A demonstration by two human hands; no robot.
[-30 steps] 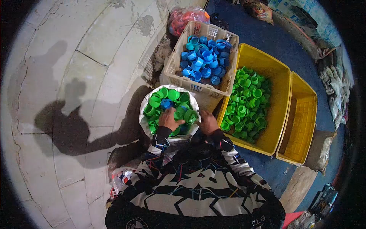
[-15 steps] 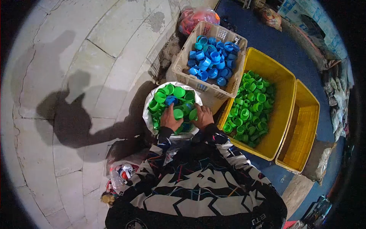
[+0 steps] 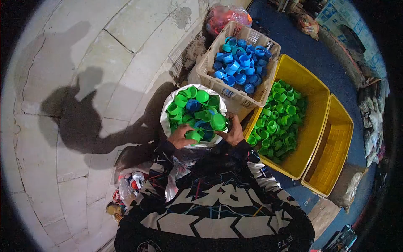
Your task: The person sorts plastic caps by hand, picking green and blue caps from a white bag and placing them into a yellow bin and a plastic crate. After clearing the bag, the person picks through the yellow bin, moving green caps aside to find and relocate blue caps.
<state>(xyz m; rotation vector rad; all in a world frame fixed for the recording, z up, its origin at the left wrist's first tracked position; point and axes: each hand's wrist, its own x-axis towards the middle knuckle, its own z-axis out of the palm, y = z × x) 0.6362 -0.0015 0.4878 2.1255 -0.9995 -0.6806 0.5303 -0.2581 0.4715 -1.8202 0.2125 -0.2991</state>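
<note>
A white sack stands open in front of me, filled with green plastic caps and a few blue ones. At the sack's near left rim, my left hand is closed on a green cap. My right hand reaches in over the right rim, its thumb and fingers around another green cap. Some of the fingertips are hidden behind the caps.
Behind the sack sits a cream crate of blue caps. To the right, a yellow bin contains green caps, beside a second yellow bin. A clear bag of mixed items lies at lower left, near the pale wall.
My left hand has drawn back toward me, to the near rim, with a green cap. The right hand has shifted right and now grips a green cap. The view has moved slightly.
</note>
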